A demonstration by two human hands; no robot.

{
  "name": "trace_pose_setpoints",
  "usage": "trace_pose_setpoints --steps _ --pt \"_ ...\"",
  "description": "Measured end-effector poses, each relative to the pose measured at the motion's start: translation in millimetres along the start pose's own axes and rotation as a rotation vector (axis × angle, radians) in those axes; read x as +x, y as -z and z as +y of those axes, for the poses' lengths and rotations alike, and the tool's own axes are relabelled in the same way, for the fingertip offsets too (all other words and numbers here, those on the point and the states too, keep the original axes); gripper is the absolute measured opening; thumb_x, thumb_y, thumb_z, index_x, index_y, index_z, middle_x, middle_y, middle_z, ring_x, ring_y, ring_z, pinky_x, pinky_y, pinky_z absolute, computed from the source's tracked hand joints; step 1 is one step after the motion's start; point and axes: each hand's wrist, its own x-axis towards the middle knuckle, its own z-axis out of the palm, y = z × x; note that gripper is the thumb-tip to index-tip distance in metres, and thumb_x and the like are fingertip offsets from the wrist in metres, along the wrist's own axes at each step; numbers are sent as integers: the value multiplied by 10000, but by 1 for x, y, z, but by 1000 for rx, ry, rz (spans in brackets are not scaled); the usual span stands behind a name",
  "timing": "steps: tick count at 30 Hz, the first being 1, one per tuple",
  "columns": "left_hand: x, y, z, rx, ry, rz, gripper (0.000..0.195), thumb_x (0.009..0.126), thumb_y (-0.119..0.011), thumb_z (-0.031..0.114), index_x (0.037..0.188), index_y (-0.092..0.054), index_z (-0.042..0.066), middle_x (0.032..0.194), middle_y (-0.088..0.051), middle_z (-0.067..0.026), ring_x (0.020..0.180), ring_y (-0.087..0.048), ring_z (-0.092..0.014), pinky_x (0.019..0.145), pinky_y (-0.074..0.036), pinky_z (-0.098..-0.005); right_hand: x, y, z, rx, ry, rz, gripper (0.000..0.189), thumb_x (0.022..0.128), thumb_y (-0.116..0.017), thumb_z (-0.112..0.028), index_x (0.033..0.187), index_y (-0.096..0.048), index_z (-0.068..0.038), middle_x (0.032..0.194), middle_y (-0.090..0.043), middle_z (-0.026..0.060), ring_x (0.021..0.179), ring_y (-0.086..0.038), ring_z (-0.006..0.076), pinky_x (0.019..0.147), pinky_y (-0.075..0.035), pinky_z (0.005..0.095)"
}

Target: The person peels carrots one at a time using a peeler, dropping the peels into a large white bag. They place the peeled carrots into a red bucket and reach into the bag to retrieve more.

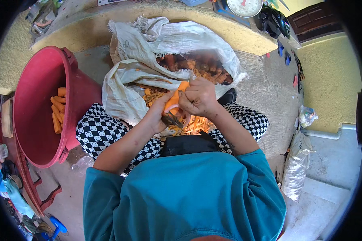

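Observation:
My left hand (159, 113) grips a carrot (172, 102) whose upper part is bright orange and whose lower end looks dark. My right hand (199, 96) is closed at the carrot's right side, with a thin blade-like edge showing above its fingers; the rest of that tool is hidden. A pale pinkish strip curls across the carrot below. Beyond the hands, unpeeled carrots (205, 64) fill an open white woven sack (187, 33). Orange peelings (196, 126) lie beneath the hands, between the knees, and more peelings (152, 95) rest on the sack's near fold.
A large red plastic tub (83, 87), tipped toward me at left, holds peeled carrots (58, 105). A low yellow ledge (87, 39) runs behind the sack, with a dial scale (244, 7) and a black helmet (273, 22) on it. A full white sack (297, 168) stands at right.

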Motion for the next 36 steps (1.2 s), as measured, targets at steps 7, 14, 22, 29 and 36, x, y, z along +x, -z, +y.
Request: trace_pose_setpoints --steps 7,14,22,29,36 --pt "-1 -7 7 78 -72 113 380 937 -463 316 1185 -479 29 1029 -594 -109 856 -627 -216 720 -549 -329 -6 -9 36 34 -98 29 314 711 -638 -163 436 -494 -117 431 -458 49 401 -461 225 431 -368 344" --pt "-2 -11 3 119 73 -23 450 936 -435 363 1216 -463 11 1015 -604 -137 782 -637 -260 680 -547 -407 -68 21 144 -523 -745 -170 459 851 -468 -424 605 -682 -101 511 -583 105 474 -593 276 489 -479 362" --pt "8 -2 4 64 71 53 454 936 -428 377 1208 -470 15 1050 -596 -142 846 -631 -257 730 -541 -385 -42 19 41 148 -602 95 317 798 -595 -236 518 -620 -91 463 -531 64 415 -515 235 463 -423 352" --pt "6 -7 3 64 5 11 371 943 -424 347 1142 -501 42 999 -601 -109 877 -627 -218 771 -535 -366 -14 2 6 8 -129 61 356 700 -643 -175 408 -445 -129 409 -390 33 417 -438 217 429 -330 346" --pt "-2 -12 7 134 6 86 413 922 -483 338 1197 -479 31 1034 -607 -114 867 -631 -210 739 -544 -348 -22 8 51 -38 -343 136 272 739 -608 -235 489 -604 -127 466 -523 46 426 -510 232 450 -407 331"
